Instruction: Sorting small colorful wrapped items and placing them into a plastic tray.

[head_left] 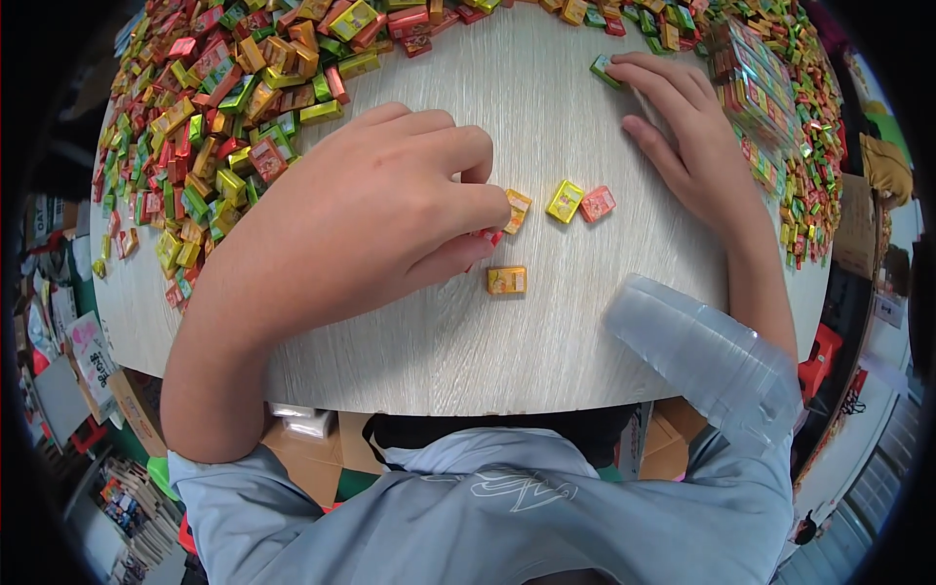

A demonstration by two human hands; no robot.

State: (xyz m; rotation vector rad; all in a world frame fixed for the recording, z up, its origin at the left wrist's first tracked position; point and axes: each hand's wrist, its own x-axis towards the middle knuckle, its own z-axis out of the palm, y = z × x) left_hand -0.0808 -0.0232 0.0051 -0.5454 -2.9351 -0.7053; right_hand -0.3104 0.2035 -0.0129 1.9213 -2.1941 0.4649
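Note:
My left hand (390,200) is closed over the table at centre left. Its thumb and fingers pinch a small red box (490,235), mostly hidden by them. Against the fingertips stands a small orange box (518,209); whether it is gripped too, I cannot tell. Just below lies another orange box (506,281), flat on the table. To the right, a yellow box (565,202) and a pink-red box (598,204) sit side by side. My right hand (678,122) reaches forward, fingers stretched and thumb apart, its fingertips at a small green box (604,71).
A big heap of small colourful boxes (234,97) covers the table's left and far side. More boxes are heaped at the right, beside clear packs filled with them (760,93). Nested clear plastic trays (697,346) lie at the front right, against my right arm.

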